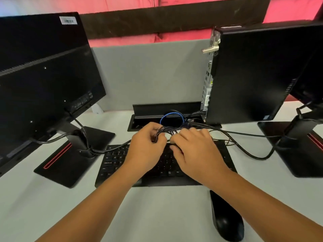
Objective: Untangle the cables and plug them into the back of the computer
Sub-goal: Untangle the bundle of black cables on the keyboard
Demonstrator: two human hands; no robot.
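Head view: left hand (146, 147) fingers curled, gripping the black cable bundle (170, 130); right hand (194, 149) fingers bent, pinching the same tangle just beside, above the keyboard (111, 159). Computer (248, 74) stands beyond right fingertips.

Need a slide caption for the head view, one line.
Both hands work a tangled cable bundle above the keyboard, beside the computer.

Left hand (146, 151) and right hand (195, 151) extended forward, fingers (176, 137) curled.
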